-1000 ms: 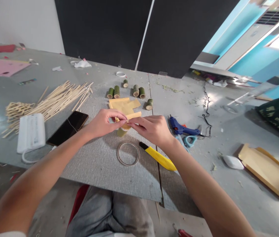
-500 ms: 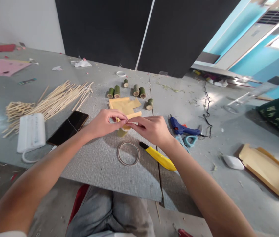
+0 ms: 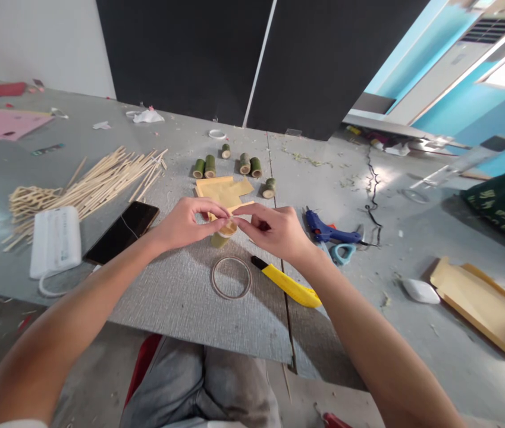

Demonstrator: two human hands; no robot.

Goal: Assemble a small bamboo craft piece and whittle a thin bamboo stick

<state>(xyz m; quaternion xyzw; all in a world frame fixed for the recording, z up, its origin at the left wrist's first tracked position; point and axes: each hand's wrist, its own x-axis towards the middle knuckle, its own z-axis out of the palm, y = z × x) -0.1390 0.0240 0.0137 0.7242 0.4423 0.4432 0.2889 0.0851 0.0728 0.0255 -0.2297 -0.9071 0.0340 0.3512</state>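
My left hand and my right hand meet over the grey mat, both pinched on a short green bamboo piece with a strip of tan paper at its top. The bamboo piece stands upright between my fingertips. Just behind lies a cut tan paper sheet. Several more green bamboo sections lie in a row beyond it.
A tape ring and a yellow utility knife lie near my hands. A blue glue gun and scissors sit right; a black phone, white power strip and bamboo sticks left. A brown envelope lies far right.
My right hand's fingers have lifted slightly and shifted at the top of the bamboo piece; the paper strip now shows less. The left hand has barely moved.
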